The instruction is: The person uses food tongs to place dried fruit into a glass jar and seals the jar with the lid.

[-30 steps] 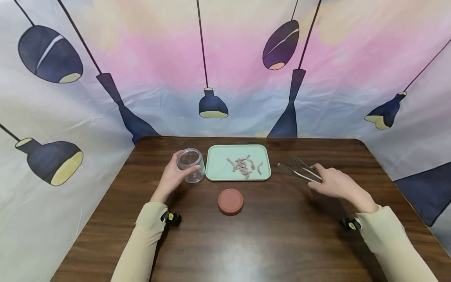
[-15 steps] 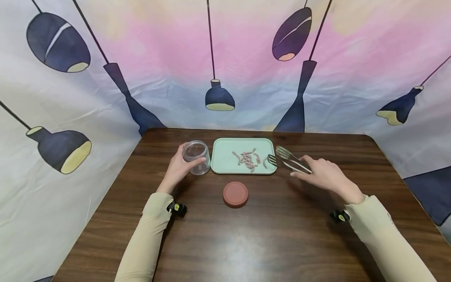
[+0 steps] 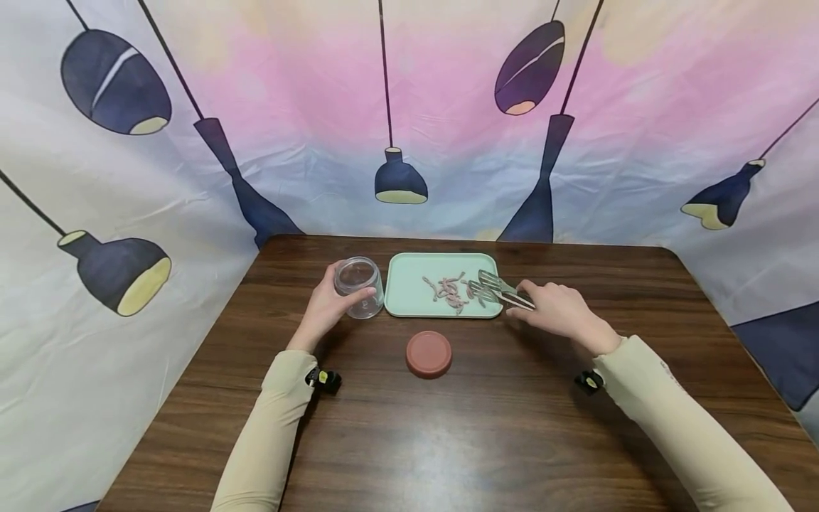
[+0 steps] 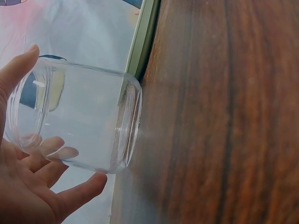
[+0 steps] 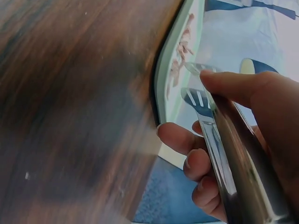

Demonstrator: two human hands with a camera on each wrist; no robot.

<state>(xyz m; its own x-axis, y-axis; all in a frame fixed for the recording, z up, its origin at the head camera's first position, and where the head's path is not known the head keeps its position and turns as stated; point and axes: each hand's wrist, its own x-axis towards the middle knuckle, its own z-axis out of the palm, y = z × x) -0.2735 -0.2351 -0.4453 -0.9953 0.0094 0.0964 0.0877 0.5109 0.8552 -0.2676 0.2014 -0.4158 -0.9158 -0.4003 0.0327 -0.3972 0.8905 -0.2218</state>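
Observation:
My left hand [image 3: 326,302] grips a clear jar [image 3: 365,295] round its side, thumb in front and fingers behind. In the left wrist view the jar [image 4: 88,116] looks see-through, with nothing inside. Metal tongs [image 3: 508,294] with slotted ends are held in my right hand [image 3: 559,311]. Their two arms stand apart, over the right end of a pale green tray [image 3: 406,288]. Several thin pinkish-brown strips [image 3: 451,290] lie on that tray, a few behind the tong ends. In the right wrist view, thumb and fingers lie along the tongs [image 5: 229,154].
A round reddish-brown lid [image 3: 429,353] lies on the dark wooden table [image 3: 422,441] in front of the tray. Behind the table hangs a cloth backdrop [image 3: 307,107] printed with lamps.
My right hand has moved left with the tongs, from beside the tray to over its right end. The left hand still holds the jar in place. The head view has shifted slightly.

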